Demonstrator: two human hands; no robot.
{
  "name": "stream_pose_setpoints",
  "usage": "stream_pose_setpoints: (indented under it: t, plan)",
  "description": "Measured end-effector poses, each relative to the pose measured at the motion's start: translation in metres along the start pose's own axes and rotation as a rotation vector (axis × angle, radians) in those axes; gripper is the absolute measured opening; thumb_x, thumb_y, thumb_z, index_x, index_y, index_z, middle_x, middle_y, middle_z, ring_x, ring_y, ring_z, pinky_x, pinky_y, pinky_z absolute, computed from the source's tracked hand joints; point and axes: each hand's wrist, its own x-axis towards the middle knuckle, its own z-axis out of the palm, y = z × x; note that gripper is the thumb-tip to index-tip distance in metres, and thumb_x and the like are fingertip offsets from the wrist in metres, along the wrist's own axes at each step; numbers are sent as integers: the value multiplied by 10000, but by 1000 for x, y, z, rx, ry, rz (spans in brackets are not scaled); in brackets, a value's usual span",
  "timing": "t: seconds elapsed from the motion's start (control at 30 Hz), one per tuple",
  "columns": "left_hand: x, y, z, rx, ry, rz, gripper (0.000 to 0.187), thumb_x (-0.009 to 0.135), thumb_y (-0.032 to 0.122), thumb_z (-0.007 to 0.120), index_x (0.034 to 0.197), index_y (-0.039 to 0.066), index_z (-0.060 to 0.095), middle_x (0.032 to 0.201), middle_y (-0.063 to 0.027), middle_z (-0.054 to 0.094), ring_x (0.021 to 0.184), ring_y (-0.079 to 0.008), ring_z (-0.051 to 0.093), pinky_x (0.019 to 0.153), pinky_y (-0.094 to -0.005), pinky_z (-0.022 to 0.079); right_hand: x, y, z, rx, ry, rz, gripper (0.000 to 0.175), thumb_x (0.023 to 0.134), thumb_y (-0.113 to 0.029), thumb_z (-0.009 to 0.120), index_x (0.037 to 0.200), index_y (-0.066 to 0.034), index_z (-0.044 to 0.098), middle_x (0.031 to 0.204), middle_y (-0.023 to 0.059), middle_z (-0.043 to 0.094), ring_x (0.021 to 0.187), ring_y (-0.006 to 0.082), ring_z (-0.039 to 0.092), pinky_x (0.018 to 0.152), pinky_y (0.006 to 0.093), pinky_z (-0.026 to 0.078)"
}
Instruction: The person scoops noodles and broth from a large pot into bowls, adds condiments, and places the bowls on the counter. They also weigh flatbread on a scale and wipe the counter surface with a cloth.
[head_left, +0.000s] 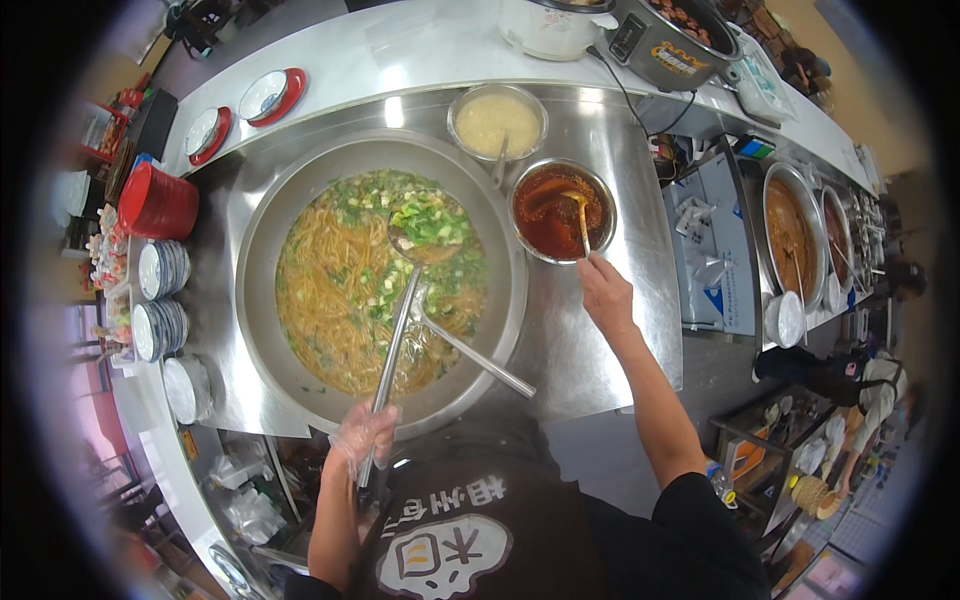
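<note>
A clear plastic glove covers my left hand (365, 435), which grips the long handle of a metal ladle (406, 315). Chopped greens and broth fill the ladle's bowl, held over a large metal pan (259, 262). Noodles (330, 277) in broth with chopped greens occupy the pan. A second metal utensil (480, 355) leans on the pan's rim, its head under the broth. My bare right hand (606, 294) holds a small spoon (583, 221), dipped into a metal bowl of red chili oil (551, 225).
Behind the pan is a metal bowl of pale minced sauce (499, 124) with a spoon. Stacked patterned bowls (159, 330) and a red container (159, 202) line the left. Two cookers (559, 30) stand on the back counter. A person (874, 382) is at the far right.
</note>
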Motion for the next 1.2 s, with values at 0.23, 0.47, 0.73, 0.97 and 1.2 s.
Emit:
stream_pose_setpoints:
  t: [0.23, 0.47, 0.73, 0.97, 1.2]
  plan:
    - [0, -1, -1, -2, -5, -6, 311, 906, 305, 719, 855, 108, 484, 554, 13, 449, 409, -103, 415, 379, -256, 337, 9, 2, -4, -48, 63, -20, 258, 792, 21, 682, 1034, -68, 697, 1028, 175, 697, 807, 329, 697, 678, 386, 579]
    - [1, 0, 2, -4, -8, -9, 293, 909, 284, 712, 843, 108, 486, 551, 8, 452, 410, -100, 415, 381, -253, 336, 23, 16, 13, 24, 95, 168, 147, 860, -43, 683, 1006, -41, 703, 945, 185, 716, 826, 348, 704, 697, 376, 573]
    - [-1, 2, 5, 27, -22, 12, 313, 904, 309, 714, 849, 113, 476, 555, 12, 450, 414, -99, 412, 387, -250, 340, 44, 16, 29, 601, 226, 832, 188, 942, -121, 622, 1020, 32, 699, 842, 106, 713, 716, 164, 701, 634, 292, 552]
    - [-1, 1, 5, 29, 0, -16, 314, 901, 297, 718, 854, 114, 468, 557, 16, 443, 416, -98, 408, 391, -252, 344, 57, 37, -2, 992, 472, 1259, 221, 896, -128, 651, 1032, 44, 620, 850, 159, 698, 723, 206, 696, 626, 288, 552]
    - [1, -2, 4, 7, -26, 0, 308, 906, 278, 716, 854, 109, 464, 558, 16, 443, 422, -99, 414, 394, -254, 348, 42, 33, -13, 1043, 338, 1387, 174, 895, -106, 605, 1004, 28, 599, 851, 166, 693, 711, 217, 695, 602, 305, 557]
